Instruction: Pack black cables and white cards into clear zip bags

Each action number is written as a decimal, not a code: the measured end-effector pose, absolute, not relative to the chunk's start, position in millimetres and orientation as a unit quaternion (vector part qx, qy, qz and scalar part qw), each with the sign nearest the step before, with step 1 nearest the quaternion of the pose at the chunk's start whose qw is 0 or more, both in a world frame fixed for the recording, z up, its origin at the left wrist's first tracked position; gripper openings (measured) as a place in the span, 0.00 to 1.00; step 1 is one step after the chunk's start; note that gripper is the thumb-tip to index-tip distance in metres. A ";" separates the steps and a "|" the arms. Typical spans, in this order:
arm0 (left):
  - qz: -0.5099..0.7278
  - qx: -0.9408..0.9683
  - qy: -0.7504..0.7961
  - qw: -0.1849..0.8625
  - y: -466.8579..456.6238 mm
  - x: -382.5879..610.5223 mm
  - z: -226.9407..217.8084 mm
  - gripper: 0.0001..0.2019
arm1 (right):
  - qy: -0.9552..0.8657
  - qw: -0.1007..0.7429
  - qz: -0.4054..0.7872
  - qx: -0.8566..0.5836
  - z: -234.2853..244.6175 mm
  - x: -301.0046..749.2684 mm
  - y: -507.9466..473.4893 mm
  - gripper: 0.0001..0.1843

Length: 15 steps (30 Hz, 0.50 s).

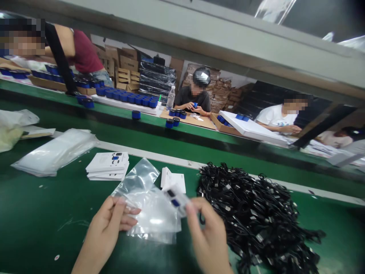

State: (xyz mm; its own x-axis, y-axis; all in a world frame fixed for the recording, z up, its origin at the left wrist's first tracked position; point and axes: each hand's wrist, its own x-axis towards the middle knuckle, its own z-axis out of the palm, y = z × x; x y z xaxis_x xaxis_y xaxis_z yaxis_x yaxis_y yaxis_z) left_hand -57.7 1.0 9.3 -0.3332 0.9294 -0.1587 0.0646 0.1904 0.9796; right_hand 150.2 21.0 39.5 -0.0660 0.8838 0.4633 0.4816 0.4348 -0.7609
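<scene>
Clear polybag point(151, 215) hangs between my hands in the lower middle of the frame, above the green belt surface point(37, 205). My left hand point(107, 228) is narrow, its thumb and fingers pinching the bag's left edge. My right hand point(208, 236) is narrow too, pinching a small white printed card point(174, 198) at the bag's upper right corner. I cannot tell whether the card is inside the bag or just against it.

Just above the bag lie a stack of matching white cards point(107, 166) and a smaller white card pile point(172, 180). To my right sits a heap of black cords point(252, 217) with small pale tags, and at the left of the frame lies a flat stack of clear bags point(54, 152).

The cards show black and blue blocks, but I can read no brand or words on them or on the tags.

Across the far belt point(122, 112), blue-lidded round tubs point(125, 98) stand in a row on a white tray. A co-worker in a dark T-shirt point(194, 97) handles something small and blue.
</scene>
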 end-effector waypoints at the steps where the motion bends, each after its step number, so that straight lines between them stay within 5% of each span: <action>1: 0.507 0.390 0.641 0.425 3.1 -57.4 9.9 0.21 | -0.731 0.470 0.195 -0.454 34.2 144.5 8.4 0.10; 10: 0.510 0.457 0.683 0.255 1.6 -37.6 6.9 0.17 | -0.729 0.512 0.157 -0.426 -2.9 107.6 -23.3 0.08; 15: 0.510 0.460 0.708 0.162 0.5 -31.5 11.1 0.13 | -0.536 0.597 0.370 -0.468 -33.8 80.2 -47.5 0.35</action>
